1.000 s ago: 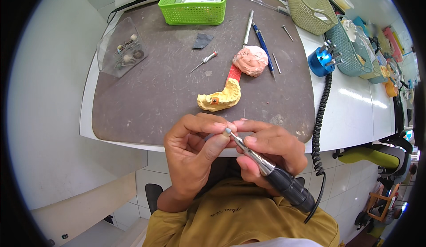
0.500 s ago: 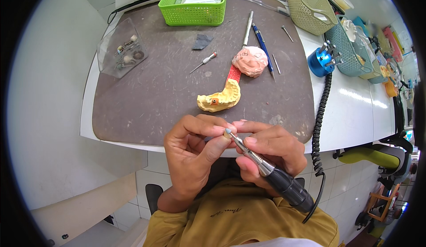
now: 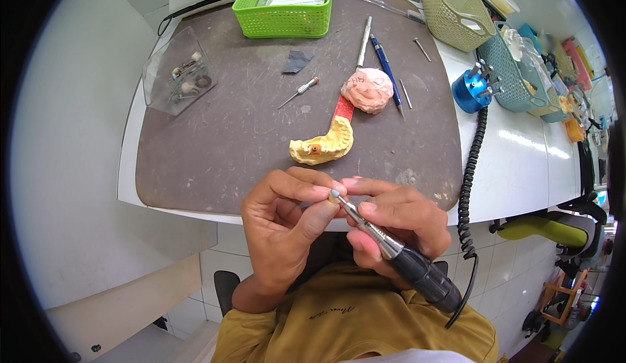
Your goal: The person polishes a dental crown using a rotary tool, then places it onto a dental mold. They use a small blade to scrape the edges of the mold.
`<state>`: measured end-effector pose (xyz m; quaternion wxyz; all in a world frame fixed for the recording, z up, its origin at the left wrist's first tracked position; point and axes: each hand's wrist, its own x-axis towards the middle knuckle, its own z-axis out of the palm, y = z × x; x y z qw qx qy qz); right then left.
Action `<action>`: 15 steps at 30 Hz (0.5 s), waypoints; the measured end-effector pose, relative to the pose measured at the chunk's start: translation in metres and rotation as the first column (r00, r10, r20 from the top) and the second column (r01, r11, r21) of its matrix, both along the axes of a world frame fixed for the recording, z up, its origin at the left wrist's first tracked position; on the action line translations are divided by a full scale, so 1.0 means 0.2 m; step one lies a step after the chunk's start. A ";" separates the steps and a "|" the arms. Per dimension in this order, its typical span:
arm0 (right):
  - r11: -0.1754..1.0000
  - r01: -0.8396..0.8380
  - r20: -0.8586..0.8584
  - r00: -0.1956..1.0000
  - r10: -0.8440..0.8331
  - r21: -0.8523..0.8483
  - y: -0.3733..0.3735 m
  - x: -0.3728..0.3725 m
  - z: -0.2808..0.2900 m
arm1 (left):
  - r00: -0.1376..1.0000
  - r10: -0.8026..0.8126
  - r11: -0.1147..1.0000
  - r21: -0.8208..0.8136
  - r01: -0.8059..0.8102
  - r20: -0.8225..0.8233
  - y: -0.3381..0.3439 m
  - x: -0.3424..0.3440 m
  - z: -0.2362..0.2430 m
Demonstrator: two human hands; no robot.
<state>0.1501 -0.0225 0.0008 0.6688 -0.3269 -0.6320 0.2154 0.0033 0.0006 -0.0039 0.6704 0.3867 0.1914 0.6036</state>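
Between its fingertips, my left hand (image 3: 283, 216) pinches a small cream-coloured piece that looks like a dental crown (image 3: 333, 200), mostly covered by the fingers. My right hand (image 3: 407, 216) grips a rotary handpiece (image 3: 420, 272) with a black body and silver nose, slanting up to the left. Its pale blue pointed tip (image 3: 335, 194) meets the crown, or lies right against it. Both hands are close together at the table's near edge. Just beyond them lies a yellow plaster dental model (image 3: 339, 140) with a dark hole in an orange patch.
A pink plaster model (image 3: 368, 90) joins the yellow one by a red strip. Around it lie a small screwdriver (image 3: 300, 92), a blue pencil (image 3: 386, 70) and a grey scrap (image 3: 298, 62). Farther off are a green basket (image 3: 283, 21), a clear box (image 3: 179, 79) and a blue bur holder (image 3: 469, 92).
Almost nothing differs. The fingers of my left hand and the crown have shifted very slightly at the handpiece tip; everything on the table stays put.
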 end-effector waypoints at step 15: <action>0.998 -0.068 0.147 0.987 0.068 -0.001 -0.03 0.03 0.05 | 1.000 0.009 0.999 -0.033 -0.010 -0.003 -0.01 0.00 0.00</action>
